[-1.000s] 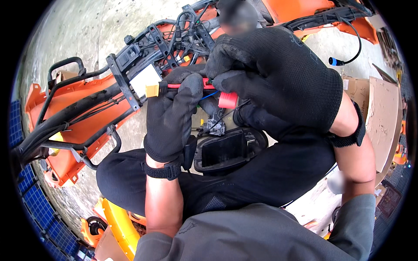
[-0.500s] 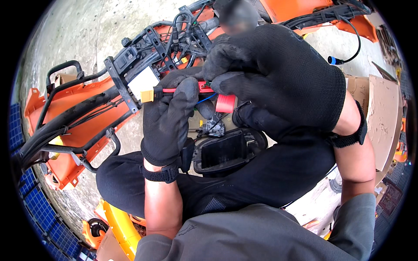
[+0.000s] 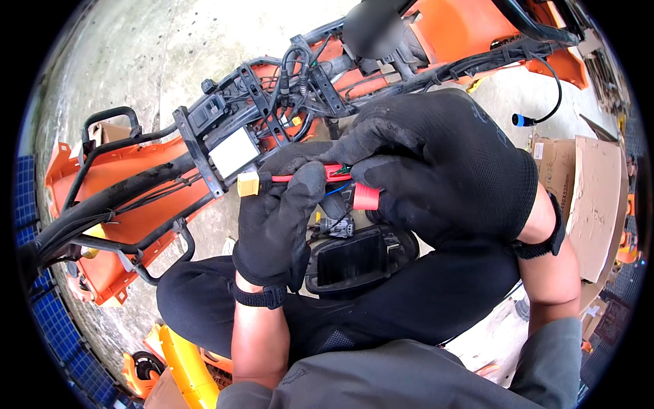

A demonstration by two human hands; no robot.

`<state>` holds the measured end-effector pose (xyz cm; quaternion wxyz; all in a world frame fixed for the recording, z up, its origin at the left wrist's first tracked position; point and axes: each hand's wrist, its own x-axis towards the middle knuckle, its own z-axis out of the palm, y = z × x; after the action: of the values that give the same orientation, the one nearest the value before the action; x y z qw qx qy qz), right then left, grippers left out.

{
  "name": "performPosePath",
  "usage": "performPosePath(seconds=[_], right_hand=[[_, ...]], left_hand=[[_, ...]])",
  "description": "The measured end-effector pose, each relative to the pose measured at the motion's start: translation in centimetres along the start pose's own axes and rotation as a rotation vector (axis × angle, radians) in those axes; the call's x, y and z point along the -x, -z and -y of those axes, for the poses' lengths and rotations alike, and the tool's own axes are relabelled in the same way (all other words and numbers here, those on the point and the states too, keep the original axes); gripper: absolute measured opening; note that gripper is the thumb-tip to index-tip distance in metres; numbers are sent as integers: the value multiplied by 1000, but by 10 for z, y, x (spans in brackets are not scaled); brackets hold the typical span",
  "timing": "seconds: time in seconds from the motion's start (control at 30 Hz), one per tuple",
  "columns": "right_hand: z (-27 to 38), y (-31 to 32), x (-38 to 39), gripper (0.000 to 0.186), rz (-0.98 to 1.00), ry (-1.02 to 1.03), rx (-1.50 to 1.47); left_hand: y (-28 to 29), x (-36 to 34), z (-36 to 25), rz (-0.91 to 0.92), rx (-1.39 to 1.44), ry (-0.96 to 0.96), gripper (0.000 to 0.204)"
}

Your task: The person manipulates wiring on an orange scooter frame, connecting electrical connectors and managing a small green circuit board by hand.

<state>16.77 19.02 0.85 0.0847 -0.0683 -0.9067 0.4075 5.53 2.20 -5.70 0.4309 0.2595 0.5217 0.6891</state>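
Note:
Black work gloves cover both hands, which are raised close together above my lap. My left hand [image 3: 272, 228] is closed around a red cable [image 3: 334, 173], its thumb lying along it. A yellow plug connector [image 3: 248, 184] at the cable's end sticks out to the left of that hand. My right hand [image 3: 460, 167] pinches the cable's other end, where a bit of green shows at the fingertips. Under its thumb hangs a short, wide red strip [image 3: 366, 198], like tape or sleeving. Between the hands runs a thin blue wire [image 3: 337, 189]. The right fingertips partly hide the joint.
Ahead lies an orange and black vehicle frame [image 3: 197, 146] with bundled cables and a white box [image 3: 234, 151]. Below the hands are a black open housing [image 3: 354, 260] and a grey fitting [image 3: 338, 226]. A cardboard box [image 3: 579, 198] stands right; a loose blue-tipped cable [image 3: 523, 120] juts out.
The whole scene sits lower in the picture, so more of the frame shows at the top. Both hands keep their grip on the red cable, with little change in their pose.

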Motion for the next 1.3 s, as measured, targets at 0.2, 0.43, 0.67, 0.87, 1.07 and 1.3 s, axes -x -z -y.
performPosePath(seconds=[0.2,0.43,0.67,0.87,1.07,1.3], right_hand=[[1,-1,2,20,-38,18,35],[2,0,1,22,-5,35,99],[0,-8,3,18,-97,90,101],[4,-6,0,15,-45,93,132],[3,-6,1,15,-35,71,148],[3,4,-3,18,45,-11,-132]], left_hand=[[4,0,2,-5,-127,0,33],[4,3,0,-31,-160,9,32],[6,3,0,-6,-93,29,30],[2,2,-5,-6,-71,44,29],[3,1,-2,-6,-85,35,30],[4,4,-5,-36,-61,82,34]])
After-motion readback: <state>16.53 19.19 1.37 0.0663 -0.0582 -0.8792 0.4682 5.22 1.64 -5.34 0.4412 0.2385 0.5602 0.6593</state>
